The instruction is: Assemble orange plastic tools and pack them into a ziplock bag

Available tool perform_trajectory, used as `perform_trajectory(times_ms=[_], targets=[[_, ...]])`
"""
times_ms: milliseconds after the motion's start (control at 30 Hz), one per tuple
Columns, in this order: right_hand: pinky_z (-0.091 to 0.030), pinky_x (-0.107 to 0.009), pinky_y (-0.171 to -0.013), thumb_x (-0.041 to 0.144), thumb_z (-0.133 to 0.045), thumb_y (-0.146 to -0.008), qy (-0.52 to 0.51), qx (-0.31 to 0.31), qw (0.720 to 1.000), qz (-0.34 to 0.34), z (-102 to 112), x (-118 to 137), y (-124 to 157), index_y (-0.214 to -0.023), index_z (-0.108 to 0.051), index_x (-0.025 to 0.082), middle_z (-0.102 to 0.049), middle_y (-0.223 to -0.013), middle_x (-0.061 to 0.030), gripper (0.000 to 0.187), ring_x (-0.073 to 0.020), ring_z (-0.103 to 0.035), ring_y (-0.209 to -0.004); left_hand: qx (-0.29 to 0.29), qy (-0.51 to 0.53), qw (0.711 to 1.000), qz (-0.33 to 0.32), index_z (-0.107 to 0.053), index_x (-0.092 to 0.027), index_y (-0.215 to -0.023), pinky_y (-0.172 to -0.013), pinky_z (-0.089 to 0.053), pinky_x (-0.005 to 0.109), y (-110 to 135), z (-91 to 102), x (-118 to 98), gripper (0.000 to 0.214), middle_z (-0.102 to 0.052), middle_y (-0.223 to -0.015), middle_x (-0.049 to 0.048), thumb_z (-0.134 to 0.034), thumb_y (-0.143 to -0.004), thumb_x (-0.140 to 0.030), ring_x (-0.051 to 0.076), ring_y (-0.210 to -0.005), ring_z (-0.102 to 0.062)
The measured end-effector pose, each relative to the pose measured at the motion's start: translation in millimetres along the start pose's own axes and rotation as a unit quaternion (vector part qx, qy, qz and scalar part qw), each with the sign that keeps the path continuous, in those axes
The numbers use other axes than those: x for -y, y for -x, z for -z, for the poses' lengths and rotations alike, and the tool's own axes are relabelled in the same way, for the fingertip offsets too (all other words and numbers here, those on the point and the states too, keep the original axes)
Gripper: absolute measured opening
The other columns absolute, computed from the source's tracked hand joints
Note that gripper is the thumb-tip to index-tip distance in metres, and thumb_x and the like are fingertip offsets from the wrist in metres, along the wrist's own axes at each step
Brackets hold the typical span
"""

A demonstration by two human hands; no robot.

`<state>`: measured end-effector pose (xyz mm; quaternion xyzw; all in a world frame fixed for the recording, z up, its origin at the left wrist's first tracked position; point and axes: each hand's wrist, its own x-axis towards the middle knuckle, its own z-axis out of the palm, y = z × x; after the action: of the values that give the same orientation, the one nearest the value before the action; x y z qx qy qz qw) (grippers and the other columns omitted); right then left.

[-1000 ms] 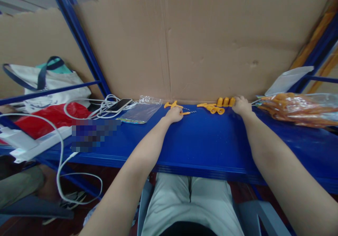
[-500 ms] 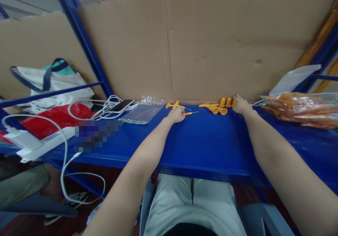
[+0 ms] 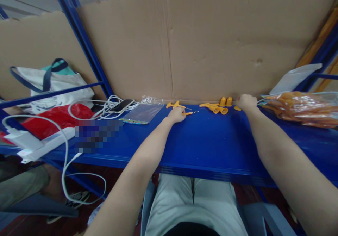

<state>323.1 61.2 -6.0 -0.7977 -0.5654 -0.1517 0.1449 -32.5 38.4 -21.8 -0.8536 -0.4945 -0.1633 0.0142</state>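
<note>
My left hand [image 3: 176, 115] is closed on a corkscrew [image 3: 188, 113] with a yellow shank, its metal spiral pointing right. Just behind it, another yellow corkscrew [image 3: 176, 104] lies on the blue shelf. Right of these sit several yellow plastic parts: two upright cup-shaped caps [image 3: 226, 101] and long pieces with round open ends [image 3: 217, 109]. My right hand [image 3: 247, 103] is curled near the cardboard, its fingertips mostly hidden. A small yellow piece [image 3: 237, 108] shows at its left edge; whether the fingers touch it is unclear.
A clear bag of orange-yellow parts [image 3: 303, 109] lies at the right. Left are an empty plastic bag [image 3: 144, 113], a phone [image 3: 121, 106], white cables [image 3: 105, 111], a power strip [image 3: 50, 146] and a red bag [image 3: 60, 118]. Cardboard [image 3: 200, 45] walls the back.
My right hand has shifted slightly right and curled further. The third upright cap beside it no longer shows; a small yellow piece now shows there. My left hand stays put.
</note>
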Motion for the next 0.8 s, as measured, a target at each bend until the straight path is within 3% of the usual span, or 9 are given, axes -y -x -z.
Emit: perform_trajectory(times_ms=[200,333,500,800], targets=[[-0.051,-0.044,-0.084,0.03,-0.051,-0.087,-0.06,-0.006,0.998,-0.001,9,-5,-1,-0.104,-0.074,0.016,-0.068,-0.106,-0.0195,0.032,-0.0349,-0.064,-0.104,-0.001,0.028,0.999,0.018,-0.072,-0.014,-0.087,-0.099,-0.048,0.04,0,-1.6,0,0.017,-0.071,-0.11,0.0145,-0.056,-0.081,-0.016,0.029,-0.111,-0.064],[-0.052,-0.04,-0.083,0.039,-0.062,-0.082,-0.068,0.044,0.996,-0.031,7,-6,0,-0.107,-0.072,0.017,-0.067,-0.11,-0.0177,0.035,-0.0323,-0.065,-0.104,-0.002,0.03,0.999,0.017,-0.072,-0.013,-0.086,-0.099,-0.048,0.041,-1,-1.5,0,0.016,-0.07,-0.11,0.0155,-0.057,-0.08,-0.016,0.03,-0.112,-0.063],[-0.053,-0.035,-0.08,0.036,-0.069,-0.077,-0.075,0.108,0.989,-0.071,-4,-6,13,-0.111,-0.068,0.009,-0.069,-0.109,-0.0208,0.043,-0.0324,-0.066,-0.105,-0.002,0.024,1.0,0.013,-0.072,-0.014,-0.084,-0.098,-0.048,0.041,0,-0.5,-1,0.017,-0.072,-0.104,0.0138,-0.055,-0.082,-0.016,0.029,-0.107,-0.065],[-0.051,-0.038,-0.078,0.041,-0.061,-0.08,-0.125,0.042,0.99,-0.049,-22,-16,26,-0.109,-0.067,0.012,-0.071,-0.104,-0.0193,0.042,-0.0338,-0.067,-0.101,-0.009,0.01,1.0,0.004,-0.072,-0.014,-0.085,-0.097,-0.049,0.04,-1,-2.4,1,0.016,-0.071,-0.109,0.0141,-0.056,-0.08,-0.015,0.029,-0.11,-0.064]])
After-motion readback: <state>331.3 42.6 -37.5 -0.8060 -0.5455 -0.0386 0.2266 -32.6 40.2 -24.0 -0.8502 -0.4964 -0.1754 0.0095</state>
